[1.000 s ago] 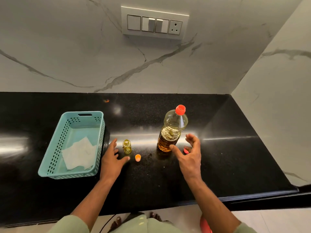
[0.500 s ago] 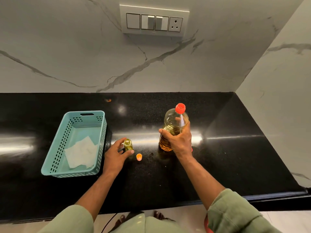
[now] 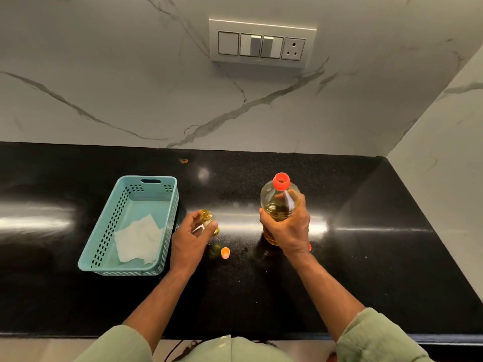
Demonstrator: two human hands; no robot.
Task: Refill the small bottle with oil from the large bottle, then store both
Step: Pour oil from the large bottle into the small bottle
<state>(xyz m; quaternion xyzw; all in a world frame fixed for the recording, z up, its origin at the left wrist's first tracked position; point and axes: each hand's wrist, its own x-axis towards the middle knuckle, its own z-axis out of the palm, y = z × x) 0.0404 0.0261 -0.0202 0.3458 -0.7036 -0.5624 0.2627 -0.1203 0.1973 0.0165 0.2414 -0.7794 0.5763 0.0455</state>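
Head view: the right hand (image 3: 288, 228) is wrapped round the middle of the large clear plastic oil bottle (image 3: 279, 205), fingers curled about its body, so the bottle's lower half is mostly hidden; only a strip of amber oil shows below the palm. Whether its base touches the black polished stone bench (image 3: 366, 244) cannot be told. Its red neck ring (image 3: 281, 181) shows an open mouth. A sliver of a red object (image 3: 310, 247) peeps out just beside the right wrist; most of it is covered.

The left hand (image 3: 189, 236) pinches the small clear glass bottle (image 3: 208, 221) between thumb and curled fingers, tilted, its mouth uncapped; the lower part is hidden behind the thumb, and it seems raised off the bench, with a faint reflection beneath. A small orange cap (image 3: 225, 252) lies on the bench just right of that hand, between the two forearms.

Toward the bench's left side stands a teal perforated plastic basket (image 3: 104, 231) with white folded paper (image 3: 138, 237) in it, just beside the left hand. A small orange speck (image 3: 183, 160) near the bench's back edge is too small to identify.

No label or writing is legible on either bottle. Pale green sleeves are cut off by the bottom edge. A white switch plate (image 3: 261, 44) is on the marble wall.
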